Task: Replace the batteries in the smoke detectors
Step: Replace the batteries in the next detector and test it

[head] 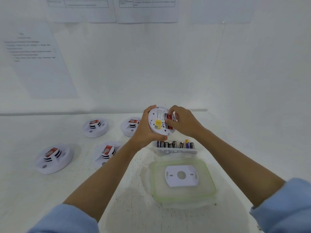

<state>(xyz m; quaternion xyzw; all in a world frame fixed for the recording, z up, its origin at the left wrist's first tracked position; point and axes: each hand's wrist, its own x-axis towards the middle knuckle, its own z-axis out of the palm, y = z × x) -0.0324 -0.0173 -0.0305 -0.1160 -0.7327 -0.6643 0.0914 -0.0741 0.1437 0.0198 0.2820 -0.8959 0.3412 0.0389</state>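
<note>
My left hand (pixel 144 130) grips a round white smoke detector (pixel 158 121) above the table, its back side with a yellow label turned toward me. My right hand (pixel 181 122) pinches a red battery (pixel 169 117) at the detector's open battery bay; a second red battery (pixel 170 127) lies in the bay below it. A clear tub (pixel 175 150) just below the hands holds several upright batteries (pixel 175 144). Nearer me a white mounting plate (pixel 181 175) lies on a green-rimmed clear lid (pixel 208 179).
Several other white smoke detectors stand face up on the white table to the left, among them one at the front left (pixel 53 158), one near my left forearm (pixel 107 153) and one further back (pixel 95 127). Printed sheets (pixel 33 52) hang on the white wall behind.
</note>
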